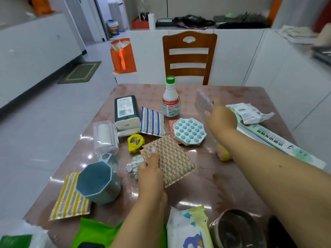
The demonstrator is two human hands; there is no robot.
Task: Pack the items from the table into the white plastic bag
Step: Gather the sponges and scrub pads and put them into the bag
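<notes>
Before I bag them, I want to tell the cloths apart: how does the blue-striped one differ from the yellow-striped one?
The blue cloth has blue and white stripes; the yellow cloth has yellow and grey ones. The blue cloth lies mid-table beside the bottle, uncovered; the yellow cloth sits at the near left edge with the cup resting on it. Both are flat, rectangular and striped lengthwise.

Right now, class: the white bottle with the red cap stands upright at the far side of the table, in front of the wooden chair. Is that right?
Not quite. The white bottle has a green cap, not red, as the head view shows. It does stand upright at the far side of the table, in front of the wooden chair.
</notes>
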